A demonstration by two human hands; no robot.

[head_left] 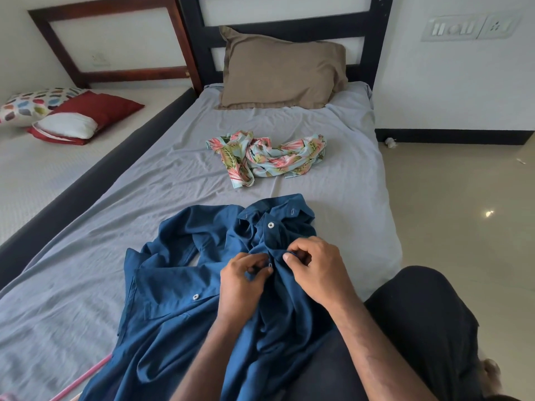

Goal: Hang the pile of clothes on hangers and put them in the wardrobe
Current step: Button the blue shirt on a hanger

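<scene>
Blue shirt [179,299] placket pinched between both grips.

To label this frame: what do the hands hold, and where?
Both hands, left hand and right hand, pinch the blue shirt at its front button placket, below the collar.

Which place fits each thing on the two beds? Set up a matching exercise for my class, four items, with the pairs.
Things:
1. blue shirt
2. floral garment
3. brown pillow
4. red cushion

Places:
A. against the headboard
B. on the neighbouring bed
C. crumpled in the middle of the grey sheet
D. pinched by both hands

Pairs: 1-D, 2-C, 3-A, 4-B
</scene>
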